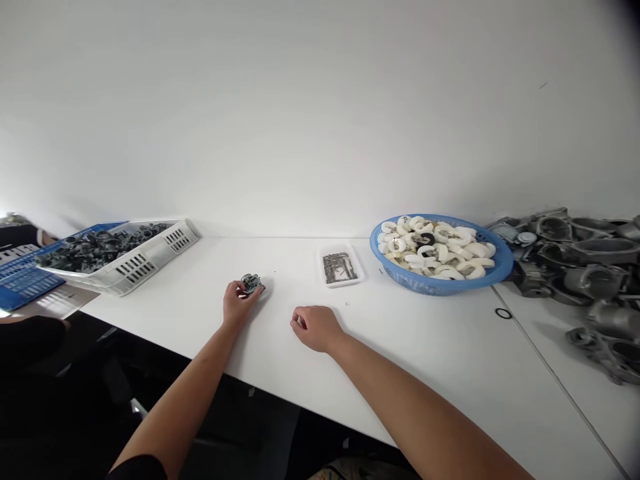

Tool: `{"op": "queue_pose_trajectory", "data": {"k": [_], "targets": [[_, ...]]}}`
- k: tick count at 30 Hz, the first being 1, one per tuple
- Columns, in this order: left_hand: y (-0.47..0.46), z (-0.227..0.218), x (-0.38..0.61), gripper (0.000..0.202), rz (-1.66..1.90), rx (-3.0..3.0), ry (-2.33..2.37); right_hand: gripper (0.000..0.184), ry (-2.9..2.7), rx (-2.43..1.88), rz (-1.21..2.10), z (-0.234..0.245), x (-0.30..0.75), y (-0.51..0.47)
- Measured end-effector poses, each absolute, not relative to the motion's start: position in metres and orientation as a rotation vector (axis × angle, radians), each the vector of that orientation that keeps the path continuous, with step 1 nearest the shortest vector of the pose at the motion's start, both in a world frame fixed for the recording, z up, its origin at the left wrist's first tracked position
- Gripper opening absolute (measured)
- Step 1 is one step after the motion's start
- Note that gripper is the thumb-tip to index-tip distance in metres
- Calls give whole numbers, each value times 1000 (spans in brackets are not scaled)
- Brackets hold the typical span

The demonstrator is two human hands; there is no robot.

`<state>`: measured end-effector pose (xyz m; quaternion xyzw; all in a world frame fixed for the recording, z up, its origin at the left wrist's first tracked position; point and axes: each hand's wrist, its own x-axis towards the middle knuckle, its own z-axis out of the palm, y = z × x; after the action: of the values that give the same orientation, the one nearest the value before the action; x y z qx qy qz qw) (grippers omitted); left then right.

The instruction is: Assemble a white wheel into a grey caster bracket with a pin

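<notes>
Head view: the left hand (237,307) pinches a small metal part (253,284) at its fingertips; the right hand (316,328), near it, is curled, whether around anything I cannot tell. Handling looks unfinished; thin metal pieces (336,267) beyond the right hand seem unused.

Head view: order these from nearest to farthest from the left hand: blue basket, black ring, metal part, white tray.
1. Metal part: at the left hand, in its fingers.
2. White tray: to the right, toward the wall.
3. Blue basket: right of the tray.
4. Black ring: farthest right.
</notes>
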<state>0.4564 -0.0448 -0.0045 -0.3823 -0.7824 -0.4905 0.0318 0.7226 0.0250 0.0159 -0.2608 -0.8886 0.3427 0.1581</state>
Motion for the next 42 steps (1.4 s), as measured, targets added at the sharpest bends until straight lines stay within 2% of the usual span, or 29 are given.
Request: {"op": "queue_pose_trajectory", "data": {"k": [7,17,29,38,40,42], "targets": [[-50,-3,460,48,-1434,-1125,-2474,13,-2548,-726,971,19,725,23],[-57,-3,475,46,-1270,-1361,-2296,17,-2553,-730,927,17,727,18],[-66,0,511,38,-1421,-1606,-2054,15,-2570,-727,767,17,730,9],[-66,32,589,43,-1448,-1860,-1933,62,-2313,-819,788,9,790,9],[-60,36,607,45,-1412,-1950,-1844,69,-2313,-804,753,8,816,12],[-51,37,627,44,-1370,-2042,-1785,67,-2345,-801,702,9,841,16]]}}
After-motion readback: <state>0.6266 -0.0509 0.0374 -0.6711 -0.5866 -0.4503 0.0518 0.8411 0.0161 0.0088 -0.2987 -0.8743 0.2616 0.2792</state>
